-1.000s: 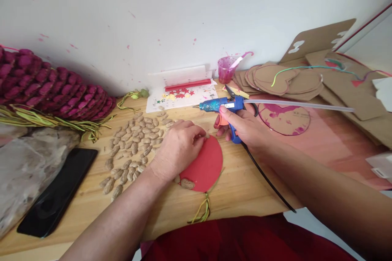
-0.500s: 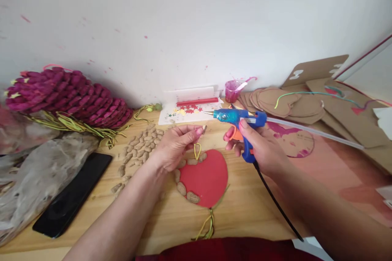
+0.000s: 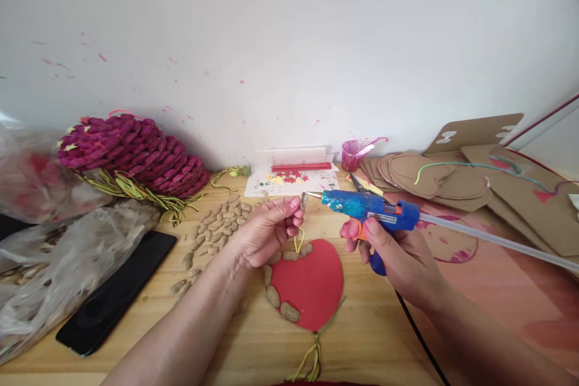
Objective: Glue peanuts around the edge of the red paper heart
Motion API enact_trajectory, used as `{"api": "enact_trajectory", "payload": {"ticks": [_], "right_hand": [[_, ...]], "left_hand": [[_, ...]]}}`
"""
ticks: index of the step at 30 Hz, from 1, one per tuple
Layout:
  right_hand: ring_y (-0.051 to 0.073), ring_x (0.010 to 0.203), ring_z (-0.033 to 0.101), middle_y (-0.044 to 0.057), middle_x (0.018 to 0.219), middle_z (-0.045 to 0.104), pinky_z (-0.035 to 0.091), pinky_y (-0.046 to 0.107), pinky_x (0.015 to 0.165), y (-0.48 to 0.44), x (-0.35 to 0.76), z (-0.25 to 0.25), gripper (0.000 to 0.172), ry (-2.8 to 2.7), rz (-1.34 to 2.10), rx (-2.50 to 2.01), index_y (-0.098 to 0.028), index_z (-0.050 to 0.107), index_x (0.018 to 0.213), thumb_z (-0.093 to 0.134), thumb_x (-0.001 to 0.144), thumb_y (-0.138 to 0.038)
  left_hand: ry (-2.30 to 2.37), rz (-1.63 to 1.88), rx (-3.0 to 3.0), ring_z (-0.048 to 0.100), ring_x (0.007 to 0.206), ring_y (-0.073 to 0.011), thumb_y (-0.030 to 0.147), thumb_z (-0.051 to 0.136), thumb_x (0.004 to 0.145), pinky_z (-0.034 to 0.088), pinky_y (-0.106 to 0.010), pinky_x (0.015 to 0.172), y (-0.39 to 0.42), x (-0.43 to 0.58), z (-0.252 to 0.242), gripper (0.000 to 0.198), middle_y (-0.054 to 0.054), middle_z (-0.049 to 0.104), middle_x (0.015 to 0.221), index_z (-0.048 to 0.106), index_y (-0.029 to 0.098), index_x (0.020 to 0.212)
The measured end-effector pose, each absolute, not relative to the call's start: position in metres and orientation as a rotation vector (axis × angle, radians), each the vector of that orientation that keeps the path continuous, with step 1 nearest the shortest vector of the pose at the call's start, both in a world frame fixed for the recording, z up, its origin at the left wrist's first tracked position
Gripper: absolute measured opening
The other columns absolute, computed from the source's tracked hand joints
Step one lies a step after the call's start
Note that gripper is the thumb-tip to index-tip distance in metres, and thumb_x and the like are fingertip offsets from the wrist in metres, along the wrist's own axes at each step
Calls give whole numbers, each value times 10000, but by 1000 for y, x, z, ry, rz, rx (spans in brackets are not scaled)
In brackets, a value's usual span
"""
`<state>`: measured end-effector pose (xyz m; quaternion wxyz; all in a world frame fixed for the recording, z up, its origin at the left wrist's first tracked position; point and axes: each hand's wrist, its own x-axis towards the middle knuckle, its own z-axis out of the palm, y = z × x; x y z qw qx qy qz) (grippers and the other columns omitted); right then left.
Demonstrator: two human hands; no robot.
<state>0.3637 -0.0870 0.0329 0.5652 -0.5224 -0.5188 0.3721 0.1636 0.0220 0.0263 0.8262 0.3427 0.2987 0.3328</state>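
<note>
Between the fingertips of my left hand (image 3: 271,226) is a small peanut (image 3: 304,200), held above the top of a red heart (image 3: 307,283). My right hand (image 3: 393,247) grips a blue glue gun (image 3: 371,208), its metal tip touching or very near the peanut. Several peanuts line the heart's left edge and top. A yellow loop (image 3: 299,241) stands at its top, and yellow-green strings (image 3: 312,359) hang from its bottom point.
Loose peanuts (image 3: 219,226) lie left of the heart. Further left are a black phone (image 3: 117,289), a plastic bag (image 3: 85,259) and purple stacked hearts (image 3: 136,154). Behind stands a paint cup (image 3: 351,155); cardboard hearts (image 3: 416,172) lie at the right. A black cord trails from the gun.
The glue gun's tip has come to the peanut in my left hand, which is now turned upright. The whole view has shifted a little, so the table things appear lower and further right.
</note>
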Motion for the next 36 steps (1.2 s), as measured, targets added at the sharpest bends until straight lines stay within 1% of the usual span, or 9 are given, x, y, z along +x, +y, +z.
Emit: {"api": "enact_trajectory", "payload": {"ticks": [2, 6, 11, 15, 22, 36], "right_hand": [[165, 610, 656, 87, 836, 704, 465, 260, 458, -88, 364, 32, 398, -1241, 868, -1222, -205, 667, 862, 599, 952, -587], [144, 564, 591, 64, 776, 685, 458, 273, 478, -90, 365, 30, 377, -1288, 846, -1219, -209, 648, 844, 564, 986, -548], [151, 567, 581, 53, 737, 662, 448, 284, 491, -90, 365, 31, 372, -1327, 832, -1221, -211, 629, 819, 549, 997, -529], [155, 565, 596, 56, 750, 668, 451, 292, 497, -89, 365, 32, 379, -1337, 809, -1235, -211, 629, 810, 554, 990, -536], [141, 545, 562, 46, 723, 669, 437, 294, 511, -88, 366, 32, 397, -1369, 796, -1250, -211, 629, 800, 525, 1005, -535], [132, 552, 539, 29, 736, 667, 427, 298, 533, -89, 369, 26, 377, -1372, 821, -1257, -215, 638, 825, 519, 1020, -513]], "left_hand": [[627, 705, 732, 512, 618, -65, 298, 930, 682, 381, -164, 528, 22, 163, 27, 316, 4, 595, 706, 669, 125, 729], [613, 699, 737, 510, 617, -63, 291, 933, 683, 381, -163, 528, 22, 163, 27, 324, 8, 590, 699, 657, 126, 727], [599, 694, 750, 503, 620, -63, 298, 922, 705, 378, -165, 534, 22, 163, 27, 323, 6, 588, 699, 650, 125, 725], [604, 693, 763, 502, 621, -67, 312, 918, 708, 370, -169, 531, 22, 163, 26, 328, 6, 585, 699, 647, 127, 717], [613, 691, 768, 501, 616, -67, 319, 919, 702, 369, -170, 532, 22, 163, 27, 328, 8, 585, 693, 650, 131, 719], [610, 683, 779, 494, 602, -64, 331, 919, 710, 377, -168, 527, 23, 163, 25, 332, 8, 592, 680, 651, 135, 720]]}}
